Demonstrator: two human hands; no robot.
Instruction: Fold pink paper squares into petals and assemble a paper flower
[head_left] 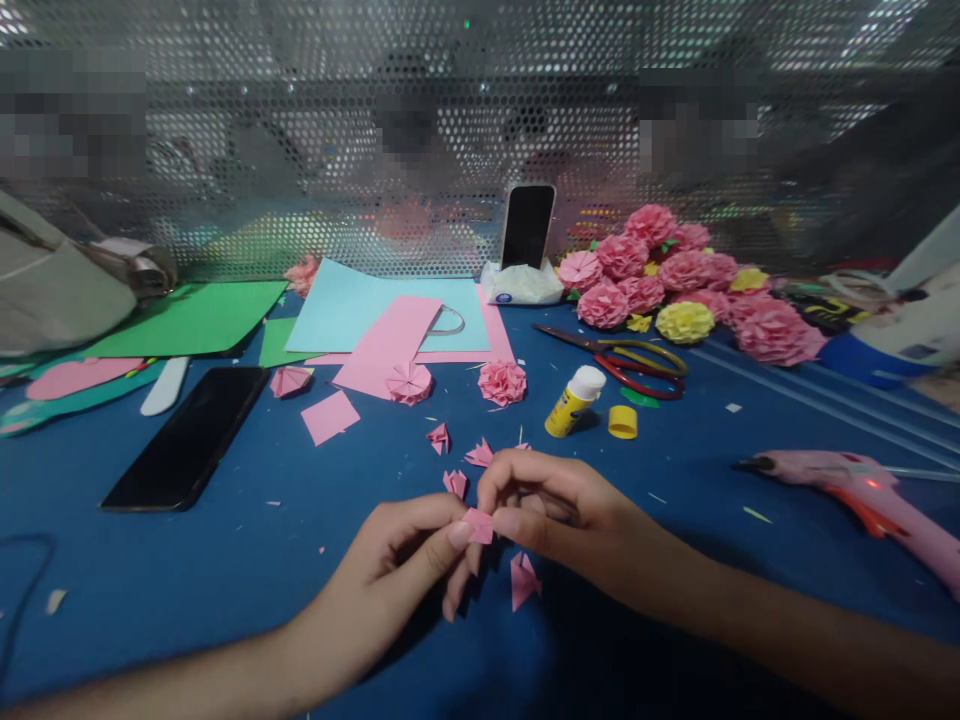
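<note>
Between both hands is a small folded piece of pink paper (480,526). My left hand (409,560) pinches its left side between thumb and fingers. My right hand (559,505) closes on its right edge with the thumb and a fingertip. Just beyond lie several folded pink paper pieces (454,484), and another folded piece (525,580) rests below my right hand. Farther back are a pink paper flower (502,382), a pleated pink rosette (409,383) and a flat pink square (331,417). An uncapped glue stick (574,402) stands tilted beside its yellow cap (622,422).
Scissors (622,360) lie behind the glue stick. A pink glue gun (847,490) is at right, and a phone (187,438) at left. Colored sheets (345,310), a propped phone (529,226) and a pile of paper flowers (637,265) line the back near a perforated metal panel (330,150).
</note>
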